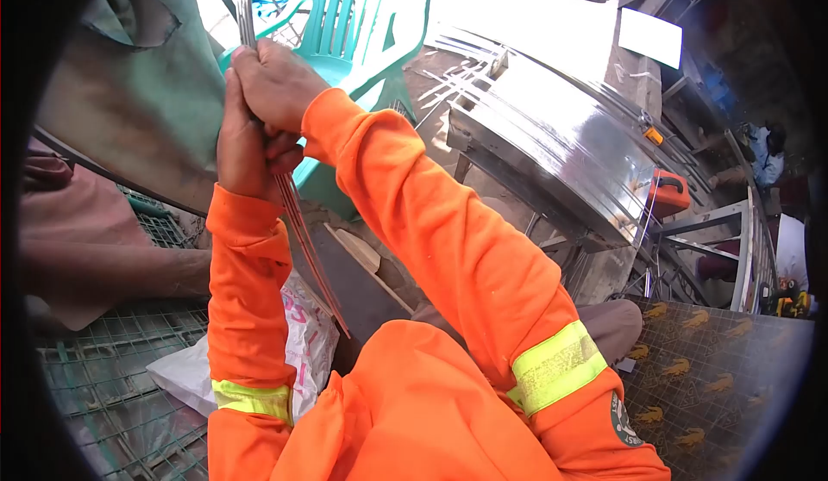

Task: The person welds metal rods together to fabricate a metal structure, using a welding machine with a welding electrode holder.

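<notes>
A bundle of thin metal rods (pixel 304 235) runs from the top of the view down toward my lap, slightly bowed at its lower end. My left hand (pixel 241 155) is closed around the bundle from the left. My right hand (pixel 280 83) grips it at about the same height, its fingers closed and pressed against my left hand. The rods stick out above both hands and below them. Where the fingers overlap, part of the bundle is hidden. A green plastic chair (pixel 358 37) stands just beyond my hands.
A shiny metal-topped table (pixel 552 110) stands ahead to the right, with an orange case (pixel 668 192) at its end. Green wire mesh (pixel 95 395) and a white sack (pixel 312 343) lie at lower left. Another person's leg (pixel 121 265) is at left. Patterned board (pixel 699 377) lies lower right.
</notes>
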The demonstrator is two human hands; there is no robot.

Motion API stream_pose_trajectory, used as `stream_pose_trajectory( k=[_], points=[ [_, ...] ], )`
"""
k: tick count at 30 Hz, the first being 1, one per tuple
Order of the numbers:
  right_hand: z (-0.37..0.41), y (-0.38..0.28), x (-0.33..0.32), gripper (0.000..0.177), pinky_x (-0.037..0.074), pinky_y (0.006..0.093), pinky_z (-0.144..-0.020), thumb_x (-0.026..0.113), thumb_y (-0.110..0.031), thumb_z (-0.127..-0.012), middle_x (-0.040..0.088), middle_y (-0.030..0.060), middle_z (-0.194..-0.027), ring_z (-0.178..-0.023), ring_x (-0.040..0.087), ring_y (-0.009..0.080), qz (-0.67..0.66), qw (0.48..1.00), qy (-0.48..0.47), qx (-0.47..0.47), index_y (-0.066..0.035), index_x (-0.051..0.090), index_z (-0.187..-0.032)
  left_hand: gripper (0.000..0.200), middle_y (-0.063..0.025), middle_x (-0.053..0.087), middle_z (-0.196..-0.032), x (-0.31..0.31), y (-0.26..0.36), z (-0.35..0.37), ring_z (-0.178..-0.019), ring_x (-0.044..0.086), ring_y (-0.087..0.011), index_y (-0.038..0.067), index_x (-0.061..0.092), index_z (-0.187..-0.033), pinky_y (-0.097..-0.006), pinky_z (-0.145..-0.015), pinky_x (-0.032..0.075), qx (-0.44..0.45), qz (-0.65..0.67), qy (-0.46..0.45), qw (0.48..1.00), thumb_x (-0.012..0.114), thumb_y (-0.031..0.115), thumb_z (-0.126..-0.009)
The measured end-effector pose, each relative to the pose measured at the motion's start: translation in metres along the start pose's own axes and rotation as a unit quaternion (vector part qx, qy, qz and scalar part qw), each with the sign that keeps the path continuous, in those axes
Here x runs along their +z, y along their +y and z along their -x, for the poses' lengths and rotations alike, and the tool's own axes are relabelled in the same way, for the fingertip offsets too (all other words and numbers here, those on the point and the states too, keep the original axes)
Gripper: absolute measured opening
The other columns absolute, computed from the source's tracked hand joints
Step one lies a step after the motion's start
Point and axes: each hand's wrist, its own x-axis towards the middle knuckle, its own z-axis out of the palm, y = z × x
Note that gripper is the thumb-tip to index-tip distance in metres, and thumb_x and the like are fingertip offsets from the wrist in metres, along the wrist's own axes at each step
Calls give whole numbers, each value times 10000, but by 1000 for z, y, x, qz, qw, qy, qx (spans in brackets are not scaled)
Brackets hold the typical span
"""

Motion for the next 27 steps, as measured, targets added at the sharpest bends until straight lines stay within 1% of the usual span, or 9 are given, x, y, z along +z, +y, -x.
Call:
stream_pose_trajectory(
  k=[1,6,7,11,13,18,22,24,27],
  points=[
    [-1,-8,-14,426,508,369,-681,369,-396,-998,624,165,-840,-682,632,274,-11,998,-33,53,17,471,-996,442,75,331,-565,13,4,-5,-392,240,-45,188,510,-926,-201,-335,172,-35,-11,77,996,381,608,-973],
    [19,43,-42,537,497,271,-718,473,-441,-974,604,87,-1024,-900,571,127,22,984,-108,140,20,501,-1246,445,87,238,-585,-21,-33,8,-426,179,-35,186,388,-801,-212,-371,138,-179,-33,61,981,414,597,-968],
    [35,63,-50,528,498,262,-721,494,-408,-978,604,72,-1042,-883,569,117,90,990,-67,87,18,481,-1290,435,91,225,-583,-35,-47,15,-426,174,-30,193,382,-796,-212,-368,141,-194,-44,76,977,431,591,-965],
    [174,46,-119,352,471,242,-745,492,-276,-1004,643,57,-1031,-869,578,92,2,986,-66,154,-33,543,-1254,449,80,252,-561,-116,-83,43,-401,202,-49,164,403,-785,-240,-369,155,-140,-171,221,950,402,566,-983],
    [245,60,-152,319,472,229,-695,512,-263,-995,659,56,-976,-821,591,89,31,967,-3,253,-36,566,-1214,465,82,260,-534,-162,-93,58,-375,211,-49,157,409,-756,-248,-358,154,-102,-233,267,930,386,560,-989],
    [384,116,-178,288,465,204,-541,546,-282,-984,650,44,-908,-681,597,79,-47,902,228,364,-54,576,-1158,480,87,234,-512,-205,-109,99,-353,191,-39,178,382,-734,-239,-343,133,-213,-218,334,892,380,594,-973],
    [451,156,-171,292,472,214,-513,562,-298,-979,647,42,-891,-645,596,89,-87,866,274,409,-67,573,-1156,569,11,391,-512,-266,-179,96,-364,342,-114,116,492,-736,-297,-362,250,-177,-341,337,860,301,589,-986],
    [471,173,-169,305,475,224,-505,567,-306,-977,642,42,-880,-636,590,93,-73,850,279,441,-64,569,-1162,678,-54,499,-564,-270,-189,88,-497,504,-199,68,573,-747,-358,-500,389,-184,-397,375,817,238,609,-982],
    [479,186,-168,306,477,230,-502,564,-305,-979,636,40,-872,-632,586,97,-76,839,308,442,-59,568,-1161,725,-104,560,-641,-254,-202,94,-664,576,-259,37,609,-759,-394,-660,427,-128,-469,398,778,208,598,-981]
  ],
)
